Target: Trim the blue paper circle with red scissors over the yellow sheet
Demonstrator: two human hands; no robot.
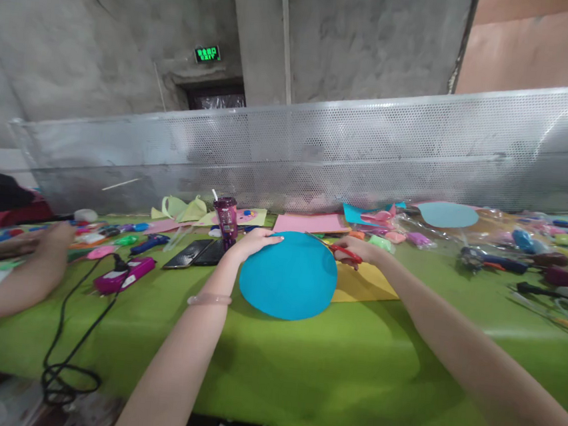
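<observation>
A rounded sheet of blue paper (288, 277) is held up over the table in front of me. My left hand (257, 240) grips its upper left edge, thumb on the near face and the other fingers mostly hidden. Red-handled scissors (348, 254) are in my right hand (361, 250), its fingers wrapped round the handles. Their blades reach the paper's upper right edge; whether they are apart I cannot tell. Beneath and to the right of the blue piece lies a yellow sheet (370, 285).
A purple cup with a straw (226, 217) stands behind dark phones (194, 254). Pink paper (308, 223) lies at the back. Clay packets (419, 239) and a glue gun (500, 262) are right. A magenta power strip (124, 276) trails its cord left, near another person's arm (31, 282).
</observation>
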